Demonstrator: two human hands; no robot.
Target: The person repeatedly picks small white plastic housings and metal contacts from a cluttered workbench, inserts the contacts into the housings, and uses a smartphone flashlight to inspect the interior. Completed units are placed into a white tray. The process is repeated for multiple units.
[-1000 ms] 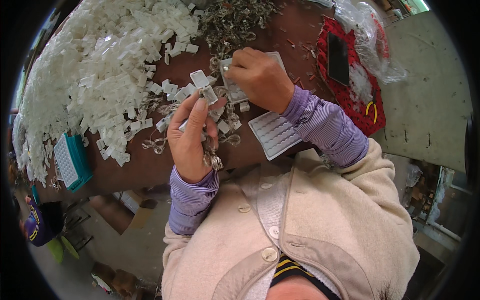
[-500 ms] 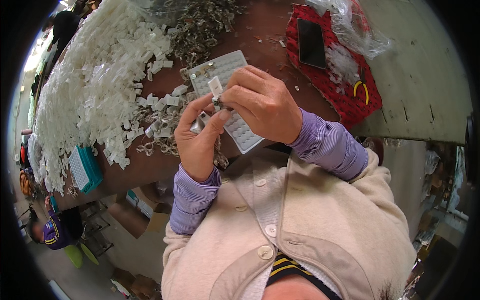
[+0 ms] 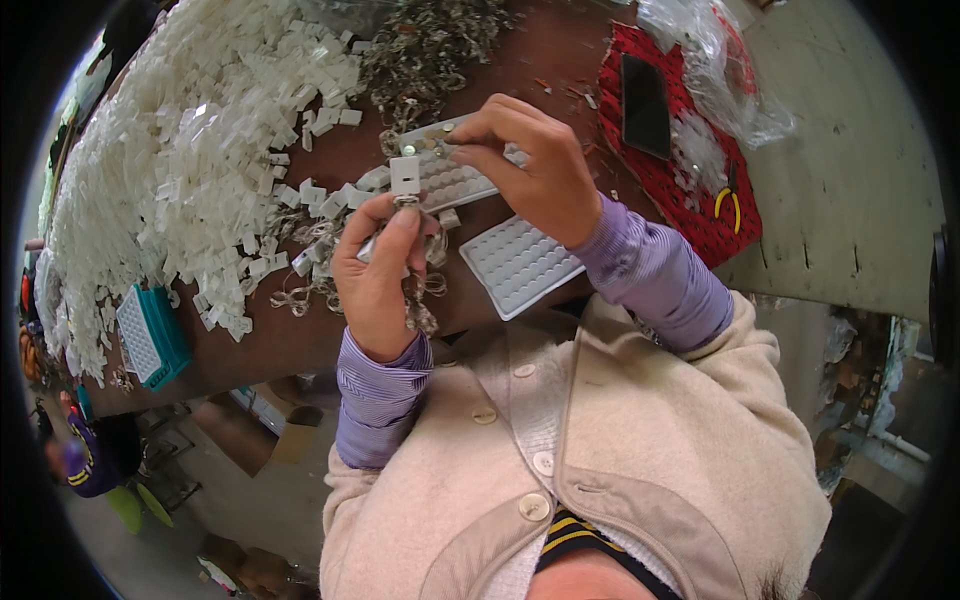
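Between thumb and fingers, my left hand (image 3: 375,275) holds a small white plastic case (image 3: 405,177) upright, with a slot in its face. A bundle of fine silvery wire (image 3: 421,300) hangs beneath that hand. My right hand (image 3: 535,165) reaches over the far end of a light-grey dimpled tray (image 3: 455,185). Its thumb and index finger are a little apart beside small silver discs (image 3: 448,128) that look like button cells; no held item shows between them. Nearer me, a second light-grey dimpled tray (image 3: 520,265) lies partly under my right forearm.
Heaped white plastic cases (image 3: 200,150) cover the table's left side. Wire bundles (image 3: 430,50) lie behind the trays. On the right, a red cloth (image 3: 690,225) bears a phone (image 3: 645,105), clear plastic bags and yellow-handled pliers (image 3: 728,208). A teal basket (image 3: 160,335) stands at the left edge.
My right hand has left the white case and moved up and away to the discs on the tray. My left hand has shifted slightly left, still holding the case. Two separate trays now show.
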